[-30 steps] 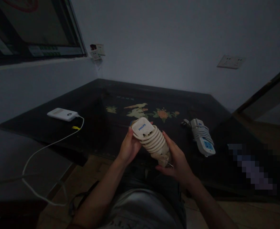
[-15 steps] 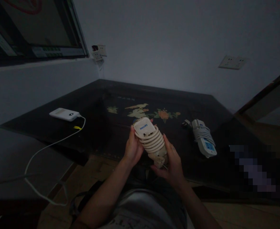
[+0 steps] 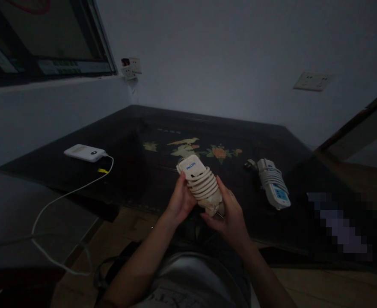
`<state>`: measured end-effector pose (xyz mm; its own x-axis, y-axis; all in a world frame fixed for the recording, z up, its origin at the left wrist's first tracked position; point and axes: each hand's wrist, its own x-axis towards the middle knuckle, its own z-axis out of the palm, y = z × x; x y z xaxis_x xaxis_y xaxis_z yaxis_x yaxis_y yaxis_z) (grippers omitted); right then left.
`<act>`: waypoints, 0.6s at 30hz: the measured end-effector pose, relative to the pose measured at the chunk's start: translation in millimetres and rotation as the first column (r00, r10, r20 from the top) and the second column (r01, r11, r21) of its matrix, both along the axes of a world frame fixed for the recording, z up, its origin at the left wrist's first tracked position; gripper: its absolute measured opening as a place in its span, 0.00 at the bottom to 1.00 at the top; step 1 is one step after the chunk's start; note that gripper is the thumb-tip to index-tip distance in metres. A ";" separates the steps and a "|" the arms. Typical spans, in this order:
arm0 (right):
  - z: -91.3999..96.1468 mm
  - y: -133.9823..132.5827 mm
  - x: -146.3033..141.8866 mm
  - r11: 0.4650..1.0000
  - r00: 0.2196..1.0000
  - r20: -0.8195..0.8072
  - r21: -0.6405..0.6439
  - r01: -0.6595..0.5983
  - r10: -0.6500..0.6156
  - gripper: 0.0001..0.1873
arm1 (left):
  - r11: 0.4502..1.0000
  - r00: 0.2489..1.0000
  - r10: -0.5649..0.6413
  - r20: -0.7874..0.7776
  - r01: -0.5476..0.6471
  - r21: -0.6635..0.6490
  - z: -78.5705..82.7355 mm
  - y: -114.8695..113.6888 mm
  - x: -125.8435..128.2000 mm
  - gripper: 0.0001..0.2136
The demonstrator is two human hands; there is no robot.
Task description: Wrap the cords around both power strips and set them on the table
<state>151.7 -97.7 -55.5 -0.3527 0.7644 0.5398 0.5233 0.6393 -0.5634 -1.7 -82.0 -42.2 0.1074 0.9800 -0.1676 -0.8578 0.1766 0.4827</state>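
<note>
Both my hands hold a cream power strip (image 3: pixel 193 167) marked PHILIPS, above the near edge of the dark table. Its thick cord (image 3: pixel 203 184) is wound round the middle in several tight turns. My left hand (image 3: pixel 180 199) grips the far left side, thumb along the edge. Curled round the near right end is my right hand (image 3: pixel 231 214), by a crumpled beige part (image 3: pixel 212 205) I cannot make out clearly. A second power strip (image 3: pixel 273 188), white with blue sockets and a wrapped grey cord, lies on the table to the right.
On the dark table (image 3: pixel 127 128), painted with flowers and birds, a white power bank (image 3: pixel 84 152) lies left, its cable (image 3: pixel 63 199) hanging over the edge. A yellow tag (image 3: pixel 102 170) is beside it. A blurred-out object (image 3: pixel 339 226) lies right. Wall sockets (image 3: pixel 312 81) are behind.
The held power strip and both hands have shifted slightly up and left, and the strip looks tilted a little differently. My grip on it stays much the same.
</note>
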 end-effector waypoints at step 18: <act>23.8 3.5 -2.7 0.922 0.946 0.263 0.379 0.077 -0.187 0.15 | 0.987 0.985 0.139 -0.100 -0.146 -0.061 -6.9 6.5 3.5 0.17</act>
<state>149.0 -94.2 -31.7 -0.4444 0.5883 0.6757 0.7212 0.6823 -0.1197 1.8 -75.5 -49.1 -0.0522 0.9702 -0.2365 -0.8275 0.0906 0.5541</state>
